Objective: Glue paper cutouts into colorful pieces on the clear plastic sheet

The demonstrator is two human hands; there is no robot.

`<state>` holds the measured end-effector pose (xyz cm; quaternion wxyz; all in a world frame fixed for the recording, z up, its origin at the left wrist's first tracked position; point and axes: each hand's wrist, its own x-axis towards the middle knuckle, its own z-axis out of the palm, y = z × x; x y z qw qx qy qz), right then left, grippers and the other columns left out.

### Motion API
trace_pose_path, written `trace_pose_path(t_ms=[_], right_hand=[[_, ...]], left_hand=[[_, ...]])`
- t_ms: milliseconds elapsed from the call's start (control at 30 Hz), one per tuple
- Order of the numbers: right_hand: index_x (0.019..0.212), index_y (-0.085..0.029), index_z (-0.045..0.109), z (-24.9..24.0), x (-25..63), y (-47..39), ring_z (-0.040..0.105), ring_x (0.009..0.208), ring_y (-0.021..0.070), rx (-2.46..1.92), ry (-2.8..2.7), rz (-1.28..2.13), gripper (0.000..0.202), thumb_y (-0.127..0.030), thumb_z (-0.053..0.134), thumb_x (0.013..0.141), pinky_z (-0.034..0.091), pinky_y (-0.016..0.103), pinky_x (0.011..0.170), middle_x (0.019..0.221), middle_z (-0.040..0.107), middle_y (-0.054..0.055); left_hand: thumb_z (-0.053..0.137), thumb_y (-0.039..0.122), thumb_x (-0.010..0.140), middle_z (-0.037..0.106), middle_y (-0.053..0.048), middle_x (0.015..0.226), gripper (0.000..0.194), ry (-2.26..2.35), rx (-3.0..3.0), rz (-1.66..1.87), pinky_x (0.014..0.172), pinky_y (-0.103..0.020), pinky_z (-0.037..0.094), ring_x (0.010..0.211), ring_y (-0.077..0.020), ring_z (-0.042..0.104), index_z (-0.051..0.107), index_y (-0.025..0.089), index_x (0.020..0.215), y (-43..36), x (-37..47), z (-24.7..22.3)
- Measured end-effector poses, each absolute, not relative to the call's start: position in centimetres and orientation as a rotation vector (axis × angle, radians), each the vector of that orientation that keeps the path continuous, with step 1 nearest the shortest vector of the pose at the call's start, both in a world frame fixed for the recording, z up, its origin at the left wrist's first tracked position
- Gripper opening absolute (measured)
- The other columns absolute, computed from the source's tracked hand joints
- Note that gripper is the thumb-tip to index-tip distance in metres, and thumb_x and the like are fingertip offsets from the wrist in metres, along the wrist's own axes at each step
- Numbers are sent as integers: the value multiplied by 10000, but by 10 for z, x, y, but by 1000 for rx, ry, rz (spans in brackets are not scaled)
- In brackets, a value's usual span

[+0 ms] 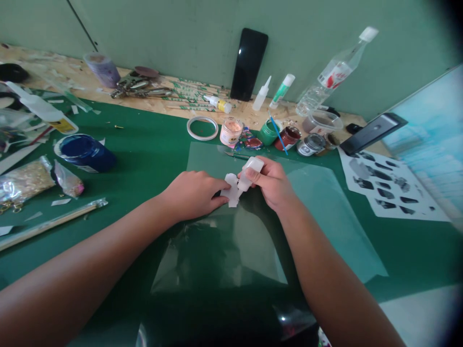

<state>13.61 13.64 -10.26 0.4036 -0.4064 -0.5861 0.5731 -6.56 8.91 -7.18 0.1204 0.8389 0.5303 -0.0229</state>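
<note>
My left hand (191, 193) rests low over a clear plastic sheet (224, 236) and pinches a small white paper cutout (232, 193) by its left edge. Tilted downward in my right hand (274, 184) is a small white squeeze bottle (254, 167), gripped between thumb and fingers. Its lower end meets the right side of the cutout; whether anything comes out of the bottle is too small to tell. Just behind both hands lies a thin tool with a pointed metal tip (237, 155).
Paint jars stand behind the hands: peach (231, 133), green (268, 134) and dark red (287, 140). A tape ring (202, 138) lies beside them. A phone (249, 65) and a plastic bottle (331, 74) lean on the wall. At left stands a blue paint jar (87, 154).
</note>
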Motion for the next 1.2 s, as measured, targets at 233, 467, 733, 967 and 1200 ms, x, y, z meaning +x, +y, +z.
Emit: trace_pose_path(t_ms=[233, 467, 733, 967, 1200], right_hand=[[777, -207, 631, -107, 136, 140, 509, 610, 126, -978, -1391, 1471, 331, -495, 792, 746, 366, 277, 547, 767, 680, 15], [745, -203, 636, -106, 132, 144, 515, 582, 122, -1003, -1193, 1483, 411, -559, 825, 658, 341, 272, 515, 719, 670, 16], [727, -198, 630, -108, 123, 143, 451, 539, 96, -1054, -1268, 1459, 361, -514, 803, 711, 349, 266, 531, 667, 614, -16], [743, -209, 593, -98, 118, 156, 522, 546, 128, -1147, -1002, 1531, 483, -570, 855, 557, 373, 264, 471, 645, 588, -16], [668, -194, 574, -92, 120, 157, 438, 471, 89, -1138, -1027, 1575, 467, -554, 853, 566, 293, 242, 420, 590, 563, -20]], left_hand=[[488, 469, 914, 753, -50, 881, 378, 1532, 2452, -52, 671, -337, 490, 830, -282, 703, 679, 362, 1223, 89, -66, -71], [476, 454, 917, 753, -38, 879, 381, 1521, 2462, -46, 645, -318, 471, 815, -264, 696, 673, 359, 1230, 90, -67, -72], [501, 457, 903, 754, -29, 933, 373, 1500, 2408, -25, 649, -314, 475, 809, -247, 688, 678, 352, 1215, 91, -68, -70], [537, 466, 884, 754, -30, 969, 375, 1532, 2340, -13, 672, -297, 482, 863, -237, 692, 676, 361, 1217, 89, -66, -69], [529, 469, 891, 755, -35, 951, 365, 1521, 2272, 13, 664, -301, 483, 848, -239, 695, 688, 370, 1205, 89, -68, -69]])
